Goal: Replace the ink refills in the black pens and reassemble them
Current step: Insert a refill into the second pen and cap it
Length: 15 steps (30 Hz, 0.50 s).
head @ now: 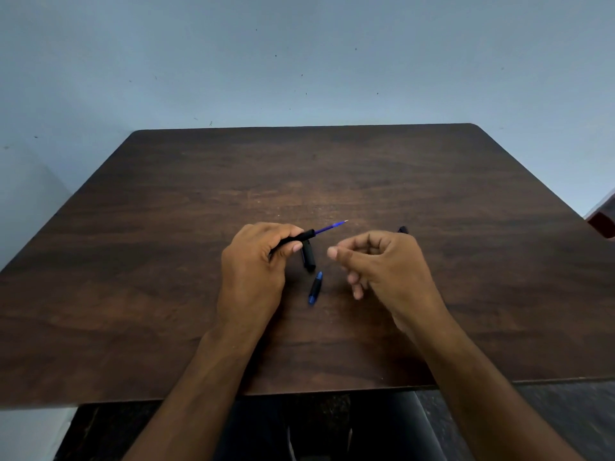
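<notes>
My left hand point(256, 264) grips a black pen barrel point(301, 237) above the table, its open end pointing right and away. A blue ink refill point(331, 226) sticks out of that end. Just below the barrel a black pen part point(308, 257) lies on the wood. Nearer to me lies a small black and blue pen piece point(315, 288). My right hand point(386, 264) hovers to the right of these, fingers loosely curled, with nothing visible in it. A dark pen tip point(403, 229) peeks out behind my right hand; the rest of it is hidden.
The dark brown wooden table point(166, 261) stands against a pale blue wall point(299, 61). A red object point(604, 224) shows past the table's right edge. My legs are visible below the front edge.
</notes>
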Each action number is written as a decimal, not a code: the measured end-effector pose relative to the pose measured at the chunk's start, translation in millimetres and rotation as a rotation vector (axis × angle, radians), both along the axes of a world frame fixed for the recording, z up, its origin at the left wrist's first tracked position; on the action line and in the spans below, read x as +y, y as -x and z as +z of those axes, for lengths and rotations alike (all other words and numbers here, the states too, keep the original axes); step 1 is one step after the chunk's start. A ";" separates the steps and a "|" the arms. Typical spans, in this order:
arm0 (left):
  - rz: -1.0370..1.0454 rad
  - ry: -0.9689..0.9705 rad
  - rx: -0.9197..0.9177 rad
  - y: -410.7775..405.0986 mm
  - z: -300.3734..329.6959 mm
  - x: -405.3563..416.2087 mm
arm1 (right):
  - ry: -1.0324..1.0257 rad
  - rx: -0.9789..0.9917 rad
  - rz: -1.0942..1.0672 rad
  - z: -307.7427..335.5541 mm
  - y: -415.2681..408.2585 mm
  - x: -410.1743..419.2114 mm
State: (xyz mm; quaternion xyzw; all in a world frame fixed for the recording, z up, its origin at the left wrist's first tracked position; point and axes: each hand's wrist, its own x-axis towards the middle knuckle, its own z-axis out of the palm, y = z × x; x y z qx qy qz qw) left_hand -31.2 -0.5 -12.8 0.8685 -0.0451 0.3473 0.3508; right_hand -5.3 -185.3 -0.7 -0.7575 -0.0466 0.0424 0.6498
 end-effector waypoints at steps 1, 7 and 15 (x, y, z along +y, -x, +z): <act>0.005 0.001 -0.001 -0.7 -0.2 0.1 | 0.153 -0.009 -0.004 -0.5 1.6 0.4; 0.003 -0.043 0.010 -2.6 -2.8 -0.3 | 0.654 -0.031 -0.039 -2.8 9.2 23.1; 0.007 -0.068 0.037 -3.0 -2.4 -0.7 | 0.938 -0.023 -0.004 -9.4 4.0 46.8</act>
